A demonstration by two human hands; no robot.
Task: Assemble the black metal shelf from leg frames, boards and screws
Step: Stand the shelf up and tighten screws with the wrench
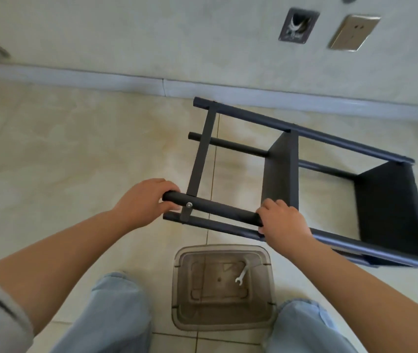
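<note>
Both hands, left hand (143, 200) and right hand (283, 220), have fingers wrapped round the shelf (283, 171) leg at frame centre, seemingly repositioning it; next likely standing it upright.

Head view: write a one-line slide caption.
Both hands, left and right, grip the black shelf's upper leg tube above a clear bin.

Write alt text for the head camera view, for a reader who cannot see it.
Both hands, left hand and right hand, grip one leg tube of a black metal shelf lying on its side on tiled floor. A wrench lies in a clear bin below.
</note>
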